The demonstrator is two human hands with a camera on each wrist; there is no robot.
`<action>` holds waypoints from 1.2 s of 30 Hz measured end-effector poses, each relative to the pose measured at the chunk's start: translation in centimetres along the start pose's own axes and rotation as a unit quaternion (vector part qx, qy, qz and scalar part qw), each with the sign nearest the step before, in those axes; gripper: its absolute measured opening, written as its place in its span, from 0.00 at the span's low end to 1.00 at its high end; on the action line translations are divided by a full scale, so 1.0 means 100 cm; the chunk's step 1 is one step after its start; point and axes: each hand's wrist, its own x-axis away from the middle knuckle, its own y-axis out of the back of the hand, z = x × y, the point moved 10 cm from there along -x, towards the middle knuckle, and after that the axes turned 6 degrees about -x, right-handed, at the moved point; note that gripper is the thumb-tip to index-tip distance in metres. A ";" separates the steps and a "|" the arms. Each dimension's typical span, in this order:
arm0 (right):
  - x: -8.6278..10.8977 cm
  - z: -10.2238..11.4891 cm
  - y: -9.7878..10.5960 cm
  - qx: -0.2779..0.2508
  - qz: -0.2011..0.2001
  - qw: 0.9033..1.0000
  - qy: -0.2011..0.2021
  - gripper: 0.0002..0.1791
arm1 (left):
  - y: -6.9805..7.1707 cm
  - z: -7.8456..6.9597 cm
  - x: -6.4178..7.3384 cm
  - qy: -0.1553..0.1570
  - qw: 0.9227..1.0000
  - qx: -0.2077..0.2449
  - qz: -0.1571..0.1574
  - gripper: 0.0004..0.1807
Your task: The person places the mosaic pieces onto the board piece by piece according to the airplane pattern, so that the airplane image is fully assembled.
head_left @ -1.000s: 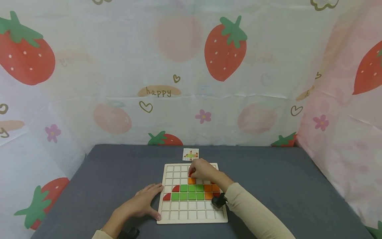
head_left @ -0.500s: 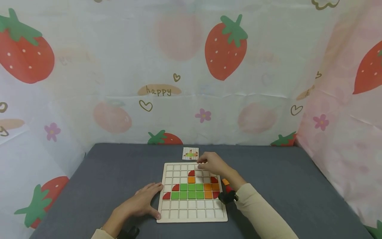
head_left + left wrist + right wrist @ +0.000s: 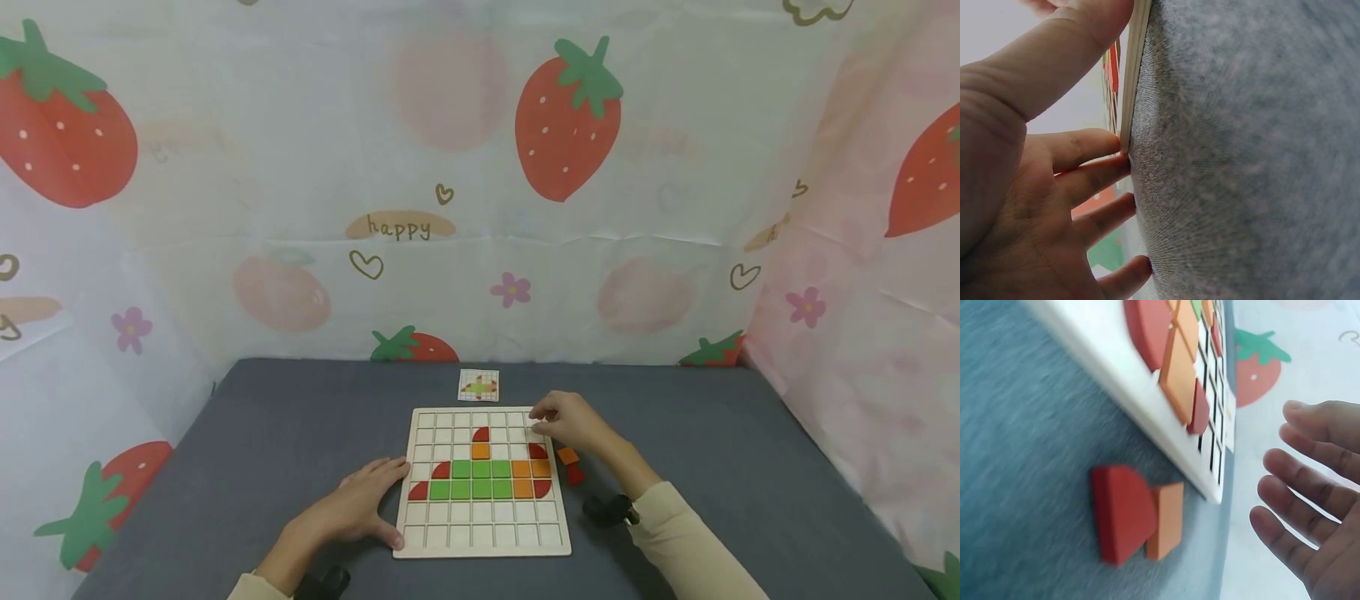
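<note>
A wooden grid board (image 3: 483, 537) lies on the grey table, with green squares (image 3: 482, 489), orange squares (image 3: 522, 489) and red quarter-round pieces (image 3: 542, 489) set in its cells. One red quarter-round (image 3: 482, 435) sits above a lone orange square (image 3: 480, 451). My left hand (image 3: 356, 504) rests at the board's left edge, thumb and fingertips touching its side, fingers spread. Over the board's far right corner hovers my right hand (image 3: 573, 418), holding nothing, fingers loosely bent. Below it, a loose orange square (image 3: 1166, 519) and a red quarter-round (image 3: 1125, 512) lie beside the board.
Behind the board lies a small card (image 3: 478, 385) printed with a coloured grid pattern. The grey cloth-covered table (image 3: 675, 433) ends at a strawberry-print curtain (image 3: 465, 167), which also rises on both sides.
My right hand has let go of the red quarter-round above the lone orange square and moved right. The two loose pieces beside the board came into view. My left hand stays put.
</note>
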 end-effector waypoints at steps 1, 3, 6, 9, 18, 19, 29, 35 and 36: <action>0.002 -0.001 0.001 0.002 0.000 1.000 0.000 0.12 | 0.000 0.000 0.000 0.000 1.000 0.002 0.000 0.58; 0.006 -0.003 0.002 0.006 0.000 1.000 0.004 0.12 | 0.001 -0.001 0.001 -0.002 1.000 0.005 -0.002 0.58; 0.011 -0.006 0.005 0.013 -0.005 1.000 0.007 0.12 | 0.002 -0.003 0.002 -0.004 1.000 0.012 -0.003 0.58; 0.016 -0.011 0.007 0.015 -0.008 1.000 0.002 0.12 | 0.003 -0.003 0.003 -0.005 1.000 0.015 -0.002 0.58; 0.028 -0.030 0.006 0.023 -0.006 0.999 -0.047 0.12 | 0.002 -0.002 0.002 -0.006 1.000 0.011 0.003 0.58; 0.029 -0.031 0.005 0.022 -0.006 0.998 -0.052 0.13 | 0.002 -0.002 0.002 -0.005 1.000 0.010 0.003 0.58; 0.034 -0.033 0.001 0.033 0.001 0.998 -0.044 0.13 | 0.001 -0.001 0.001 -0.004 1.000 0.005 -0.002 0.58; 0.034 -0.037 -0.005 0.047 0.005 0.997 -0.061 0.12 | 0.002 -0.002 0.002 -0.005 1.000 0.009 -0.004 0.58; 0.034 -0.037 -0.006 0.050 0.004 0.997 -0.065 0.11 | 0.002 -0.003 0.002 -0.006 1.000 0.009 -0.004 0.58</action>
